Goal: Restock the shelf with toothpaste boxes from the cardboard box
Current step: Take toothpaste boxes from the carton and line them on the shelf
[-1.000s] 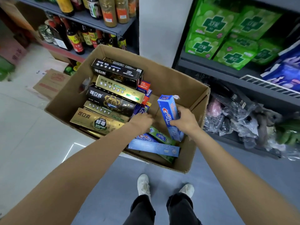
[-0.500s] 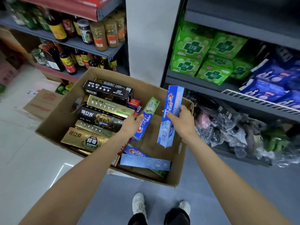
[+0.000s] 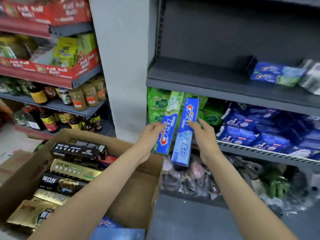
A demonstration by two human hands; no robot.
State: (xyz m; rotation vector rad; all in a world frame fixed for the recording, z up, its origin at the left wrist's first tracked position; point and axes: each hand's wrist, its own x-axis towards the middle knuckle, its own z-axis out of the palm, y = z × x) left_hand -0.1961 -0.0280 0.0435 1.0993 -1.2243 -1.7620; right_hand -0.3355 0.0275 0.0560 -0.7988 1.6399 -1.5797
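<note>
The left hand (image 3: 150, 134) grips a green-topped toothpaste box (image 3: 168, 123); the right hand (image 3: 202, 135) grips a blue one (image 3: 186, 134). Both stand nearly upright, above the cardboard box (image 3: 138, 172), below the shelf (image 3: 207, 84).

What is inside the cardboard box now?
The cardboard box holds black and gold toothpaste boxes stacked flat, plus a blue one near the front. Whatever lies beneath them is covered.
</note>
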